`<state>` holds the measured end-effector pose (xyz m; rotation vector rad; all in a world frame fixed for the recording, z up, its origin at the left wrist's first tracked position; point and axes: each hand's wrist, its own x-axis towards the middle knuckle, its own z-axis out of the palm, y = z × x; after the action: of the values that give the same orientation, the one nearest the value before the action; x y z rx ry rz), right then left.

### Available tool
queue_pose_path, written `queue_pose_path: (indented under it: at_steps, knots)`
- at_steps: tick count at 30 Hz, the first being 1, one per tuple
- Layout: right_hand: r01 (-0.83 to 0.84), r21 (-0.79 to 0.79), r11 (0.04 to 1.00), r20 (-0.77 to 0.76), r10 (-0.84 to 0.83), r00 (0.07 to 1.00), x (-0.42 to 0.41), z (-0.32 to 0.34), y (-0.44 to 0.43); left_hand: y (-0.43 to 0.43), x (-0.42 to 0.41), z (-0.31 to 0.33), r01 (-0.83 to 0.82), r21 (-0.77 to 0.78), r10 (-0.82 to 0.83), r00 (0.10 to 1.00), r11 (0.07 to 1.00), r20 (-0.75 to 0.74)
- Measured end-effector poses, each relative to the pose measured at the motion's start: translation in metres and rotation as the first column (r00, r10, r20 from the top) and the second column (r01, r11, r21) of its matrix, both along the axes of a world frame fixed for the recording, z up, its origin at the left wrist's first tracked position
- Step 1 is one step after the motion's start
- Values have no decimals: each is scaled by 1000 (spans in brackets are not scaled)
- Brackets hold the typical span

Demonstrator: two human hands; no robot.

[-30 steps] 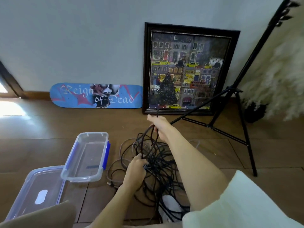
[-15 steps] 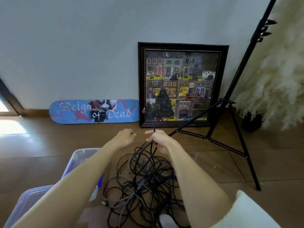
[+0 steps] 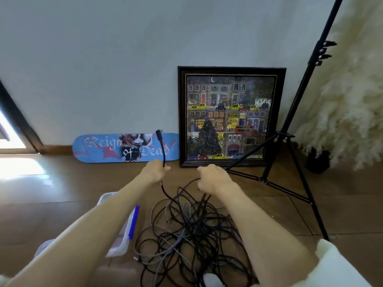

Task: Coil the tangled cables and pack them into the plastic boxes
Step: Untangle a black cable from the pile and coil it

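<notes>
The left hand (image 3: 155, 171) is closed around a black cable (image 3: 162, 150) a little below its end, so the plug (image 3: 159, 133) stands up free above the fist, and the rest of this cable drops down into the tangle of cables (image 3: 192, 230) lying on the wooden floor (image 3: 269, 214). The right hand (image 3: 214, 177) is also closed, its fingers curled around a black strand (image 3: 191, 182) that rises from the same heap; I cannot tell if it is the same cable. The step in hand seems to be to free one cable from its end. To do it well, I think the left hand should keep the plug end fixed while the right hand slides along the cable and lifts the loops off one after another. It should not pull hard, because a strong pull would probably tighten the knots among the black and grey wires. The coil should stay small enough for the plastic box (image 3: 122, 243), which lies just left of the heap, partly hidden under the left forearm, its blue latch (image 3: 133, 222) facing the cables. Nothing is packed in the part of it that shows. Against the wall lean a blue skateboard deck (image 3: 99, 148) and a framed picture (image 3: 230, 117). A black light stand (image 3: 289, 119) is at the right, and one of its legs reaches near the right hand, so a lifted cable could catch on it. Beyond the stand are white plumes (image 3: 342, 100) in a dark pot (image 3: 318, 162).
</notes>
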<state>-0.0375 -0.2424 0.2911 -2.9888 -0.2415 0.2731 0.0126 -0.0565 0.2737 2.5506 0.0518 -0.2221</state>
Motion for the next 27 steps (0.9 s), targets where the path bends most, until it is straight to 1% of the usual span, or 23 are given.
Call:
queue_pose_path:
  at_steps: [1, 2, 3, 4, 5, 7, 8, 9, 10, 11, 12, 13, 14, 15, 16, 17, 18, 20, 21, 22, 23, 24, 27]
  knots:
    - [-67, -185, 981, 42, 76, 996, -5, 6, -9, 15, -2, 5, -37, -67, 36, 999, 997, -20]
    - [-96, -348, 933, 66, 127, 990, -10, 10, -17, 28, -7, 10, -76, -148, 76, 997, 986, -9]
    - [-71, -470, 880, 79, 123, 989, -13, 13, -26, 41, -13, 19, -113, -220, 126, 991, 969, 47]
    - [-14, -540, 841, 111, 88, 990, -16, 16, -35, 50, -19, 29, -147, -258, 191, 969, 955, 155]
    - [56, -577, 815, 153, 41, 987, -18, 19, -42, 57, -25, 41, -177, -273, 257, 922, 945, 291]
    - [164, -605, 779, 244, -15, 970, -27, 29, -51, 62, -48, 78, -132, -350, 322, 756, 928, 570]
    - [190, -605, 773, 275, -21, 961, -32, 33, -52, 58, -61, 99, -72, -421, 361, 657, 904, 662]
    - [194, -592, 782, 291, -18, 957, -34, 34, -50, 55, -67, 112, -18, -483, 403, 578, 875, 709]
    - [176, -555, 813, 289, -10, 957, -36, 35, -47, 51, -72, 120, 49, -514, 409, 545, 856, 732]
    - [130, -485, 865, 264, 3, 965, -37, 34, -40, 46, -75, 121, 88, -519, 384, 570, 850, 726]
    - [69, -385, 920, 218, 18, 976, -39, 34, -32, 41, -76, 113, 119, -495, 304, 659, 861, 687]
    - [13, -265, 964, 165, 32, 986, -40, 35, -22, 38, -76, 99, 135, -389, 160, 753, 911, 638]
    - [-23, -148, 989, 125, 42, 991, -41, 37, -13, 36, -76, 82, 158, -200, -18, 824, 967, 566]
    - [-31, -43, 999, 108, 35, 993, -40, 39, -4, 35, -79, 67, 185, 33, -180, 872, 982, 456]
    - [-16, 56, 998, 105, 10, 994, -38, 41, 3, 33, -83, 56, 221, 259, -303, 889, 940, 344]
    - [15, 161, 987, 91, -30, 995, -36, 43, 7, 32, -86, 50, 238, 437, -371, 894, 867, 250]
    - [55, 284, 957, 60, -75, 995, -34, 46, 11, 29, -90, 47, 235, 563, -403, 894, 793, 195]
    - [132, 528, 839, 10, -162, 987, -33, 50, 17, 27, -93, 47, 212, 648, -415, 892, 731, 177]
    - [161, 605, 780, -3, -199, 980, -32, 52, 18, 27, -91, 48, 200, 674, -421, 889, 711, 180]
    - [174, 645, 744, -13, -217, 976, -32, 54, 18, 28, -88, 48, 188, 703, -425, 888, 686, 177]
    - [169, 652, 739, -20, -207, 978, -31, 55, 20, 30, -87, 46, 187, 732, -431, 888, 655, 159]
    - [149, 636, 757, -30, -169, 985, -31, 56, 22, 33, -86, 44, 192, 761, -440, 888, 620, 134]
    - [27, 513, 858, -79, 16, 997, -35, 55, 33, 37, -85, 40, 200, 795, -458, 882, 572, 108]
